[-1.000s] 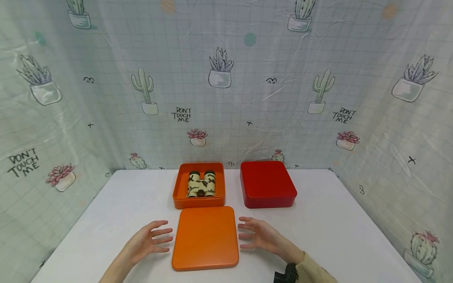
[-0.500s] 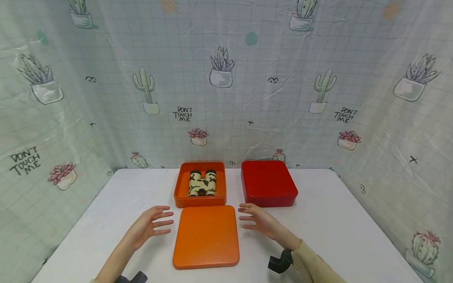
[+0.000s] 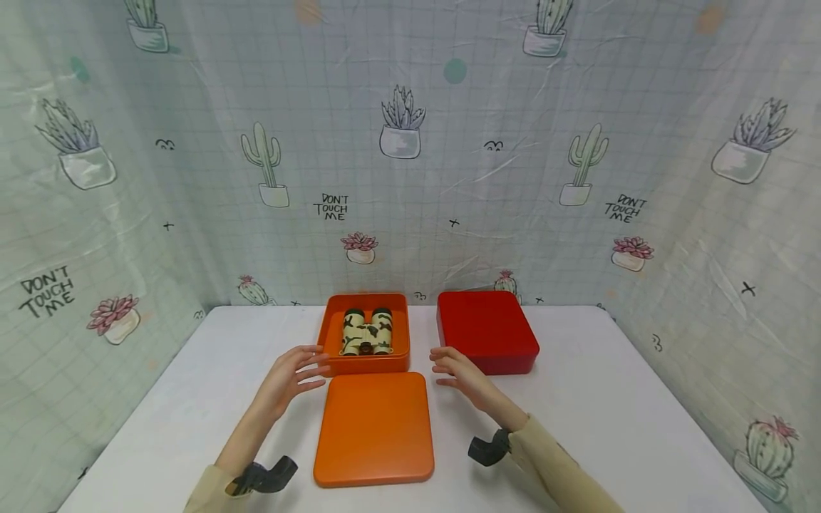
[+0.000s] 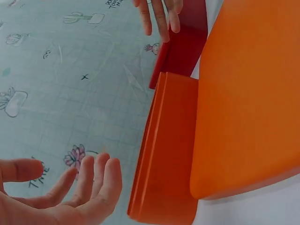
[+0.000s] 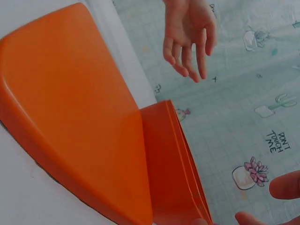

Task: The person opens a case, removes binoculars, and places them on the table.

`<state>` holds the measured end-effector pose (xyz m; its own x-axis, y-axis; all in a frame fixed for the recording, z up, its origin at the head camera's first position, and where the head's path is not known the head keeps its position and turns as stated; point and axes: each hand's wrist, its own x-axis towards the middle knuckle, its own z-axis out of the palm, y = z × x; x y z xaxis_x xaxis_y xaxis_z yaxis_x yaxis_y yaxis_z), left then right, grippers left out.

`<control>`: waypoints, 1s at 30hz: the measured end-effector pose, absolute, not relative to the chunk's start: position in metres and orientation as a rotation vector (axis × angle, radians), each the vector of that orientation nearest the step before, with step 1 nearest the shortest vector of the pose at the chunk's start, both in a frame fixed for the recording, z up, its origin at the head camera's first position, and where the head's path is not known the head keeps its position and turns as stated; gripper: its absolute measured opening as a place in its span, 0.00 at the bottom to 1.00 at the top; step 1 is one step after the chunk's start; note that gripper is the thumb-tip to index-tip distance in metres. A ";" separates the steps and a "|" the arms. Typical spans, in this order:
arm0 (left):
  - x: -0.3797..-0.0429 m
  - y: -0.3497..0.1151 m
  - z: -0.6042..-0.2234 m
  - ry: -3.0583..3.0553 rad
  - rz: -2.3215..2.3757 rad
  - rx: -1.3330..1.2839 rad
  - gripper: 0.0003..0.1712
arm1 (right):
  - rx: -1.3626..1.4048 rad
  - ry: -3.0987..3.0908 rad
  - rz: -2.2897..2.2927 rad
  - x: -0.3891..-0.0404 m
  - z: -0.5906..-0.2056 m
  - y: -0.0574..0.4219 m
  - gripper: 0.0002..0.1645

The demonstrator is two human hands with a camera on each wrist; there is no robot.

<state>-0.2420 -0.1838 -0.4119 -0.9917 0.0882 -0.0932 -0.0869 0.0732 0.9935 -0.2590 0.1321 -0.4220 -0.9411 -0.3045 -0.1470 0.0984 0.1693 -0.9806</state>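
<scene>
Camouflage-patterned binoculars [image 3: 367,333] lie inside an open orange box [image 3: 368,366] at the back of the table. Directly in front of that box lies its flat orange lid [image 3: 375,431]. Fingers loosely bent, my left hand [image 3: 286,380] hovers by the box's left front corner and holds nothing. My right hand [image 3: 467,380] is raised in front of a closed red box [image 3: 486,329], right of the orange one, also holding nothing. Both wrist views show the hands apart from the orange box's wall; in the right wrist view only bits of the right fingers appear.
The white table [image 3: 590,420] has free surface on both sides of the boxes. A curtain [image 3: 410,178] printed with cacti encloses the back and sides. Black wrist cameras [image 3: 266,477] sit on both forearms.
Both hands have moved forward, away from the sides of the orange lid toward the boxes. The left also shifted slightly right. Boxes, lid and binoculars have not moved.
</scene>
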 end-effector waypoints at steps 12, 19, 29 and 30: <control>-0.266 -0.164 -0.412 2.458 2.034 -0.148 0.21 | -0.224 2.300 -1.776 -0.281 -0.421 0.116 0.24; -0.283 -0.153 -0.420 2.910 1.787 0.057 0.16 | -0.315 2.613 -1.542 -0.292 -0.426 0.103 0.23; -0.306 -0.142 -0.428 3.247 1.278 0.489 0.18 | -0.711 2.962 -1.188 -0.305 -0.441 0.082 0.25; -0.308 -0.141 -0.428 3.251 1.246 0.505 0.19 | -0.727 2.977 -1.164 -0.306 -0.441 0.080 0.26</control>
<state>-0.3078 -0.1413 -0.4282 -0.8904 0.1257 0.4376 0.3860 0.7180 0.5792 -0.3055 0.0802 -0.4413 -0.8929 -0.3524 0.2803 -0.4491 0.6513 -0.6117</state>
